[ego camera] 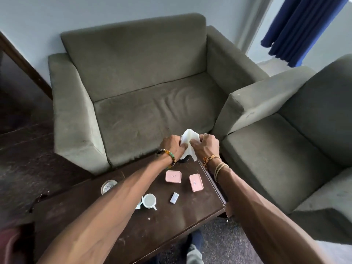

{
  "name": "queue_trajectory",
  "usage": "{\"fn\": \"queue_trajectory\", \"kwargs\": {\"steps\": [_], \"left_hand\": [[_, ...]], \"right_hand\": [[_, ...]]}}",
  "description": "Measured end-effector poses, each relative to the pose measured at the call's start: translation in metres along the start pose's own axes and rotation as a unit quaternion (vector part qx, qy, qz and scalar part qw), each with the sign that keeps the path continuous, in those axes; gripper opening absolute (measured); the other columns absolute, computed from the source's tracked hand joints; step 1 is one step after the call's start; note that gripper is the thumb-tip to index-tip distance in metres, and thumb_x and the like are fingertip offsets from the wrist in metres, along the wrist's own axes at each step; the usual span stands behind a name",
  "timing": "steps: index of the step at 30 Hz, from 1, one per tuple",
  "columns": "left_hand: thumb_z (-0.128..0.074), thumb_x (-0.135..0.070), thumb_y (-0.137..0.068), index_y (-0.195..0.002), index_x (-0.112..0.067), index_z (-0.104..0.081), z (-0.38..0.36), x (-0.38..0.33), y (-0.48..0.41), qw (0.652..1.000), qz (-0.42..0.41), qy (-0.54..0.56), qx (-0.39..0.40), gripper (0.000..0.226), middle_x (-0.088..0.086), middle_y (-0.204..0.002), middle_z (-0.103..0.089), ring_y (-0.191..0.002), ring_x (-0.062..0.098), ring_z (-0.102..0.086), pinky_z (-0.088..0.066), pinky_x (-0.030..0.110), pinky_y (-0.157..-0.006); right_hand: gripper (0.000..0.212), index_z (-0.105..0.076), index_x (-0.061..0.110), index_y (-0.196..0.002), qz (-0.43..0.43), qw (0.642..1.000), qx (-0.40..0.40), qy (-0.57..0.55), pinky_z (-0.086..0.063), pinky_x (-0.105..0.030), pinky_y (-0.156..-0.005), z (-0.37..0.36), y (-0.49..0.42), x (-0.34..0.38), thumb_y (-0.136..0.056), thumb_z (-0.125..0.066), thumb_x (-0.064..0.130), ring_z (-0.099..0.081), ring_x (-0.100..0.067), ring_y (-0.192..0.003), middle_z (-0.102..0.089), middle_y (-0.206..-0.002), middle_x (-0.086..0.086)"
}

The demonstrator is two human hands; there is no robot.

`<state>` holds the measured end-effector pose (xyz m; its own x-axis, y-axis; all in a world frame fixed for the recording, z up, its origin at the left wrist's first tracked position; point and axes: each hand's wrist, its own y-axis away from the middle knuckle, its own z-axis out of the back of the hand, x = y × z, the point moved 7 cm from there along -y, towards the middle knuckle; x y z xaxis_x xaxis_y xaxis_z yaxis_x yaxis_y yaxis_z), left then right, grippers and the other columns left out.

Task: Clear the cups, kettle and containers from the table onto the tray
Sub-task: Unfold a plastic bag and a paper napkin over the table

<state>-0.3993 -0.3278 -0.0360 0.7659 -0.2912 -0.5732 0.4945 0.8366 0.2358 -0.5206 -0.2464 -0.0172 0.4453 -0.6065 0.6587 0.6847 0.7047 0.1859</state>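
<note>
Both my hands hold a white cloth (188,142) above the far edge of the dark wooden table (171,221). My left hand (171,144) grips its left side and my right hand (204,144) pinches its right side. On the table lie two pink lidded containers (173,176) (196,182), a white cup (150,201) with a second white piece partly hidden beside it, a clear glass (108,186) and a small white packet (174,197). A dark object (184,160) shows just under the cloth. I see no tray or kettle.
A grey-green sofa (144,92) stands behind the table and a matching armchair (285,149) to its right. Blue curtains (297,29) hang at the upper right. Dark floor lies to the left. My legs (194,248) show below the table's near edge.
</note>
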Motion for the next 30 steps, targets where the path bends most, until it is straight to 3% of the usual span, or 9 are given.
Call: {"fn": "queue_trajectory", "kwargs": {"steps": [4,7,10,19,24,30], "left_hand": [[-0.061,-0.033,-0.082,-0.069,-0.010,-0.063,-0.048,0.024,-0.024,0.999,0.047,0.001,0.008,0.027,0.015,-0.079,-0.070,-0.078,0.034,-0.065,-0.040,0.033,-0.055],[-0.060,-0.035,-0.080,-0.062,-0.018,-0.053,-0.087,0.045,-0.032,0.995,0.096,0.022,0.012,0.027,0.011,-0.077,-0.070,-0.077,0.033,-0.064,-0.037,0.032,-0.054],[-0.059,-0.036,-0.079,-0.068,-0.016,-0.055,-0.113,0.057,-0.044,0.992,0.122,0.023,0.008,0.023,0.009,-0.077,-0.069,-0.076,0.034,-0.062,-0.039,0.033,-0.056],[-0.057,-0.027,-0.083,-0.069,-0.013,-0.053,-0.143,0.075,-0.106,0.988,0.153,0.030,-0.017,0.021,0.014,-0.079,-0.067,-0.078,0.037,-0.060,-0.037,0.034,-0.056],[-0.054,-0.029,-0.086,-0.072,-0.012,-0.054,-0.158,0.084,-0.131,0.987,0.156,0.021,-0.012,0.022,0.013,-0.079,-0.065,-0.079,0.036,-0.058,-0.033,0.032,-0.056],[-0.053,-0.029,-0.088,-0.078,-0.010,-0.058,-0.182,0.108,-0.164,0.986,0.165,0.032,-0.026,0.022,0.014,-0.082,-0.066,-0.079,0.034,-0.060,-0.049,0.037,-0.065]], "right_hand": [[0.028,-0.052,0.009,-0.058,-0.003,0.997,0.067,0.030,-0.032,-0.028,-0.056,-0.040,-0.032,-0.035,-0.079,-0.062,0.024,-0.053,-0.028,-0.064,-0.054,-0.057,-0.004],[0.025,-0.057,0.010,-0.062,-0.020,0.993,0.111,0.041,-0.042,-0.032,-0.060,-0.068,-0.047,-0.067,-0.080,-0.060,0.027,-0.063,-0.031,-0.074,-0.066,-0.069,-0.010],[0.024,-0.068,0.009,-0.072,-0.031,0.990,0.133,0.041,-0.052,-0.036,-0.064,-0.088,-0.062,-0.092,-0.079,-0.058,0.030,-0.065,-0.030,-0.074,-0.070,-0.072,-0.010],[0.022,-0.074,0.016,-0.090,-0.043,0.988,0.138,0.059,-0.043,-0.027,-0.066,-0.132,-0.129,-0.119,-0.084,-0.059,0.031,-0.066,-0.030,-0.081,-0.073,-0.085,-0.009],[0.024,-0.074,0.015,-0.090,-0.044,0.988,0.141,0.052,-0.051,-0.034,-0.072,-0.159,-0.156,-0.120,-0.082,-0.056,0.028,-0.065,-0.032,-0.081,-0.072,-0.085,-0.011],[0.024,-0.075,0.015,-0.095,-0.064,0.991,0.118,0.031,-0.041,-0.024,-0.065,-0.189,-0.186,-0.137,-0.083,-0.057,0.027,-0.056,-0.023,-0.071,-0.072,-0.087,-0.009]]}}
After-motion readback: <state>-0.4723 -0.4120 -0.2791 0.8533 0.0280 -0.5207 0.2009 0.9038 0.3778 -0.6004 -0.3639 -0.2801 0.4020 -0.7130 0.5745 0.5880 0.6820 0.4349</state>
